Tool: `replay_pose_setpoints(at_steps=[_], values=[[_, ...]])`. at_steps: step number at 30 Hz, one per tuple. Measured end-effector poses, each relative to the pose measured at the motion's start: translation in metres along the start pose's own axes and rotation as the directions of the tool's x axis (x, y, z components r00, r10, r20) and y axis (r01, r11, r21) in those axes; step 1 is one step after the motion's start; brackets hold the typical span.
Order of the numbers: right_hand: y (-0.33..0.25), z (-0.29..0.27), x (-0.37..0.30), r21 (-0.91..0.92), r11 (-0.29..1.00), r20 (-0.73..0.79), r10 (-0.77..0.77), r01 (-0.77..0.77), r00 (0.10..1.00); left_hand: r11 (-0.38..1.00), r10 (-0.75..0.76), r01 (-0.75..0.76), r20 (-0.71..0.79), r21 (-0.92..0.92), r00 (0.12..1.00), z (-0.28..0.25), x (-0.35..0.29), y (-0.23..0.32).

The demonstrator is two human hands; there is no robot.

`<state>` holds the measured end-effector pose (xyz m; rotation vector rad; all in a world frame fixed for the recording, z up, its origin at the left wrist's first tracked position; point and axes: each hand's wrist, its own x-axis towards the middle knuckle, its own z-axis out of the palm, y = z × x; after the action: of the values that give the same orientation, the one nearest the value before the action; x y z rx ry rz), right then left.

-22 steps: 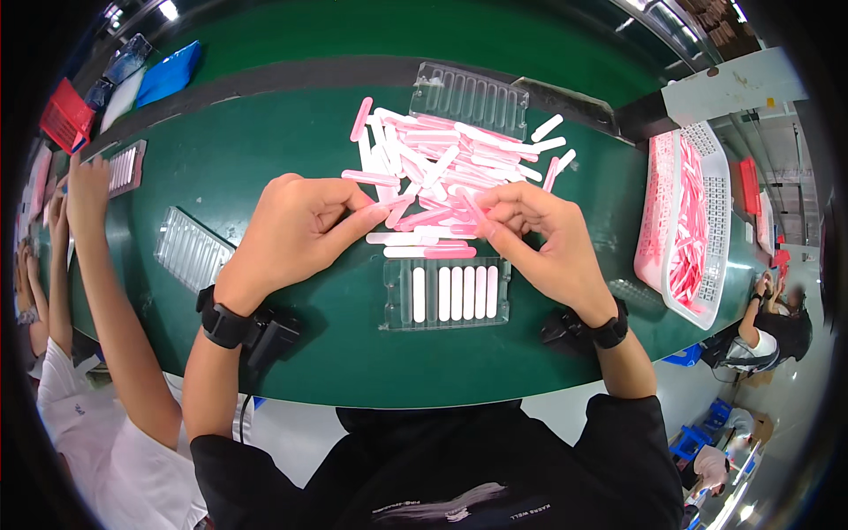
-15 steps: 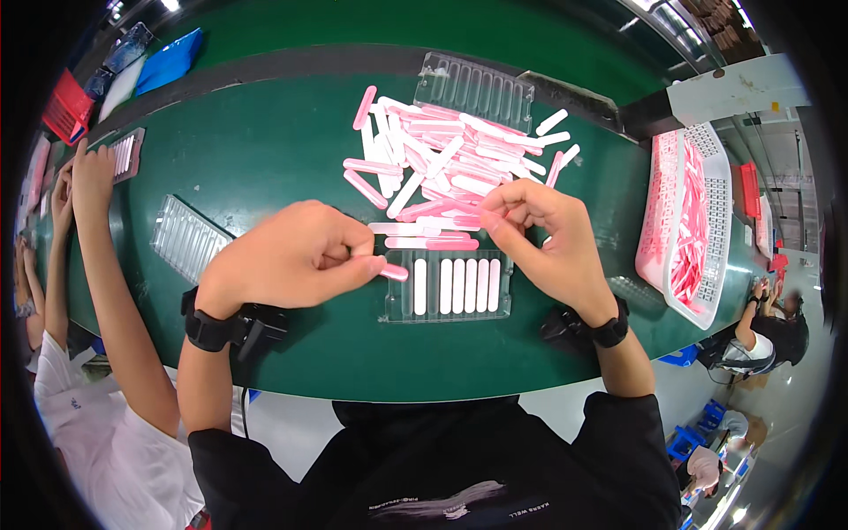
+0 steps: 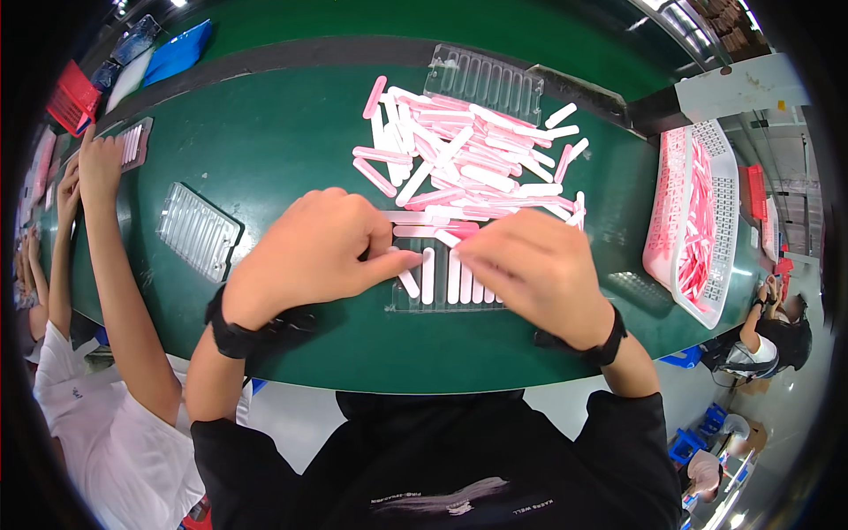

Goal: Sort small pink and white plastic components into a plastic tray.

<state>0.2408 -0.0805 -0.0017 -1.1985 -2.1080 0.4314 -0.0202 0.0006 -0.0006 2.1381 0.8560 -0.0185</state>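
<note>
A clear plastic tray (image 3: 442, 305) lies on the green belt in front of me, with several white sticks (image 3: 452, 278) upright in its slots. My left hand (image 3: 309, 256) pinches a white-pink stick (image 3: 408, 283) that sits tilted at the tray's left end. My right hand (image 3: 539, 265) covers the tray's right half. Its fingertips are closed on a pink stick (image 3: 455, 236) at the near edge of the loose pile of pink and white sticks (image 3: 468, 150). Both wrists wear black bands.
One empty clear tray (image 3: 484, 84) lies behind the pile and another (image 3: 199, 231) lies to my left. A white basket (image 3: 658, 221) of pink sticks stands at the right. A co-worker's arm (image 3: 106, 256) reaches to a small tray (image 3: 134, 143) at far left.
My left hand has moved right and down to the tray with its stick. My right hand has come down from the pile's edge over the tray's right side.
</note>
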Motion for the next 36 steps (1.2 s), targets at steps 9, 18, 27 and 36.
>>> replay_pose_setpoints(at_steps=[9, 18, 27, 36], values=[[-0.027, 0.005, -0.017, -0.136, 0.986, 0.264, -0.062, 0.101, 0.962, 0.938, 0.294, -0.154, -0.476, 0.311, 0.829, 0.023, -0.012, 0.022], [-0.02, -0.015, -0.018, -0.058, 0.978, 0.412, -0.16, 0.201, 0.897, 0.77, 0.245, -0.054, -0.216, 0.636, 0.945, 0.051, -0.053, 0.045], [-0.005, -0.035, -0.007, -0.268, 0.963, 0.356, 0.07, 0.03, 0.932, 0.939, 0.118, -0.015, -0.281, 0.344, 0.952, 0.028, -0.036, 0.03], [0.019, -0.05, 0.003, -0.31, 0.948, -0.002, -0.081, 0.076, 0.997, 0.974, 0.217, -0.175, -0.383, 0.142, 0.898, 0.006, 0.0, 0.006]])
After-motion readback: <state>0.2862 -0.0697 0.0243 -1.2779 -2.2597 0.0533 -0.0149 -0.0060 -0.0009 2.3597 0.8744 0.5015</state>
